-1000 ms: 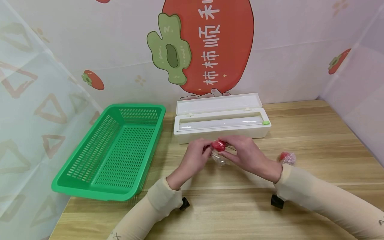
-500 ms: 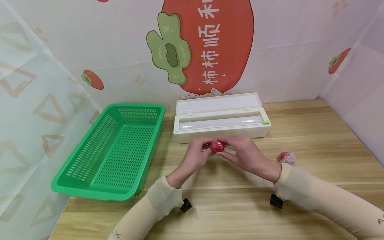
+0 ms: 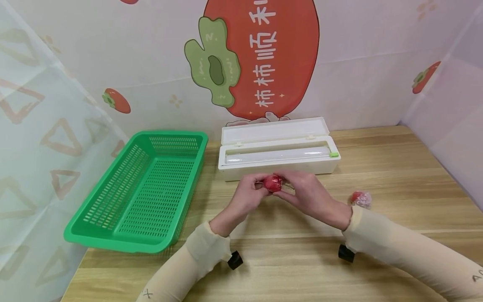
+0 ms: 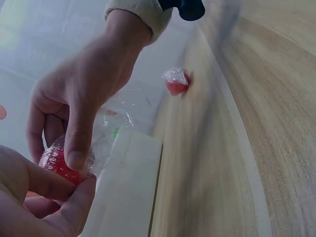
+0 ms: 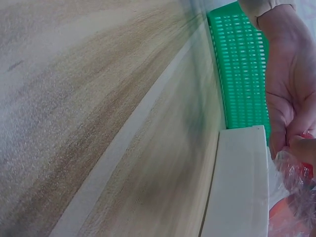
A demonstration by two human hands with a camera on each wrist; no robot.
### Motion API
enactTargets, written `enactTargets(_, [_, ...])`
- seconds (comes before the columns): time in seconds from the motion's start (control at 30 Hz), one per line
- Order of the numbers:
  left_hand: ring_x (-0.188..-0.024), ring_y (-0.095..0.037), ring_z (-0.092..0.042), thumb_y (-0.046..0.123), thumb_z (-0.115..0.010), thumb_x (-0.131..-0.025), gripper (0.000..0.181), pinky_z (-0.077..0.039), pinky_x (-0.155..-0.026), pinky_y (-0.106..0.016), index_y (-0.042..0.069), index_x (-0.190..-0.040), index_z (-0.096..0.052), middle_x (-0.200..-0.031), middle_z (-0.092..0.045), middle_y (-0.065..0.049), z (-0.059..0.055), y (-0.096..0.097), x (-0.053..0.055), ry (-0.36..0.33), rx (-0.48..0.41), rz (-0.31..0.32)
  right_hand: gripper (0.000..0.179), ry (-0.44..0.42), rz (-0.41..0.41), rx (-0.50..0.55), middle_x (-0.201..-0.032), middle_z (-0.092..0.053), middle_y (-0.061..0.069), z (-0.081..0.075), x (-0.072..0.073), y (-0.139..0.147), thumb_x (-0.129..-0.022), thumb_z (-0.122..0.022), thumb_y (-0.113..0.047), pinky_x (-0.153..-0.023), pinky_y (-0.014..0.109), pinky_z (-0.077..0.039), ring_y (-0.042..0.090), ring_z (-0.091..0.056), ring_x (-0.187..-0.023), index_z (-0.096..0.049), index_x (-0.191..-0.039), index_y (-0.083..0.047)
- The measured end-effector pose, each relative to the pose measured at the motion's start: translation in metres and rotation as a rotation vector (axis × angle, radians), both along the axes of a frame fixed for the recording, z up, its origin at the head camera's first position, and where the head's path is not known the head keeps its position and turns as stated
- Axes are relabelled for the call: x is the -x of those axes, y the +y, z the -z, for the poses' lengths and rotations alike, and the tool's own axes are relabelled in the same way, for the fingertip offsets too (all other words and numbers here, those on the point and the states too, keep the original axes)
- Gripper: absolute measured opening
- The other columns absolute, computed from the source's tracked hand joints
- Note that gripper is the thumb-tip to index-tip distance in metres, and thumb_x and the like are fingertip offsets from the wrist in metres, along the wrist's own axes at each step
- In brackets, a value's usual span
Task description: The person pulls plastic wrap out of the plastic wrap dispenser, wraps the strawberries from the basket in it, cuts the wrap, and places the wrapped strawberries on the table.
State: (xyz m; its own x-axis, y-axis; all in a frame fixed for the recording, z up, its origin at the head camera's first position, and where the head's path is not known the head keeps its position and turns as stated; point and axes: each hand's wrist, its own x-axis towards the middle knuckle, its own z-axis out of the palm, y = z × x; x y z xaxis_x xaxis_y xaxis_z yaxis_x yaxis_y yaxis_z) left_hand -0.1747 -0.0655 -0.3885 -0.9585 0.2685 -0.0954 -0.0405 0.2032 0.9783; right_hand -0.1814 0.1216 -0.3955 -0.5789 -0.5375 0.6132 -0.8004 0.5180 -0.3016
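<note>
Between both hands, just in front of the white box, is a small round red thing wrapped in clear cling film (image 3: 272,183); its kind cannot be made out. My left hand (image 3: 244,196) pinches it from the left. My right hand (image 3: 311,198) holds its other side with thumb and fingers. In the left wrist view, loose cling film (image 4: 104,140) sticks out beside the red thing (image 4: 55,159). Fingers cover part of it in every view. A second film-wrapped red thing (image 3: 361,199) lies on the table near my right wrist.
Behind the hands stands a long white cling film dispenser (image 3: 279,170), lid raised, a roll (image 3: 279,155) inside. To the left is a green perforated basket (image 3: 71,228). A wooden table (image 3: 286,268) bears everything, with a printed cloth (image 3: 358,96) behind it.
Loose film that hung below the red thing a second ago is no longer seen there in the head view. The red thing has shifted slightly left; both hands keep hold of it.
</note>
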Motion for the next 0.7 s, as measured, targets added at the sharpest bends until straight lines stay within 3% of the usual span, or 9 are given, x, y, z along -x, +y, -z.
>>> enactTargets(0.13, [-0.095,-0.013,-0.067,-0.001,-0.063,-0.088,0.037,-0.055,-0.08,-0.025,0.0,-0.125,-0.066,-0.122,-0.068,-0.016,-0.002,-0.001,-0.001,-0.019,0.006,0.028,0.046,-0.034,0.011,-0.004,-0.101,-0.075,0.006,0.002,0.0,0.001,-0.074,-0.087,-0.018,-0.077,0.03,-0.06,0.015,-0.073,-0.089,-0.065,-0.112,-0.004])
enactTargets(0.33, [-0.092,-0.011,-0.067,0.02,-0.069,-0.093,0.032,-0.054,-0.087,-0.038,0.008,-0.122,-0.07,-0.118,-0.069,-0.01,-0.001,-0.002,-0.002,-0.04,0.007,0.047,0.043,-0.025,-0.008,-0.002,-0.1,-0.075,0.003,0.005,0.001,0.0,-0.074,-0.087,-0.018,-0.078,0.03,-0.06,0.013,-0.073,-0.089,-0.065,-0.109,-0.007])
enactTargets(0.57, [-0.09,-0.011,-0.064,0.017,-0.069,-0.093,0.031,-0.054,-0.08,-0.031,0.006,-0.122,-0.069,-0.115,-0.067,-0.012,0.005,-0.002,-0.001,-0.04,-0.012,0.035,0.043,-0.029,-0.004,-0.034,-0.1,-0.075,0.002,0.008,0.001,0.001,-0.076,-0.086,-0.02,-0.077,0.029,-0.06,0.013,-0.073,-0.089,-0.062,-0.11,-0.008])
enactTargets(0.7, [-0.092,-0.011,-0.064,0.017,-0.071,-0.091,0.032,-0.054,-0.078,-0.031,0.006,-0.122,-0.069,-0.116,-0.067,-0.011,0.009,-0.003,0.001,-0.019,0.023,0.017,0.052,-0.109,0.069,-0.114,-0.106,-0.073,0.004,0.009,-0.001,0.001,-0.075,-0.087,-0.023,-0.081,0.035,-0.06,0.018,-0.071,-0.094,-0.059,-0.117,-0.009])
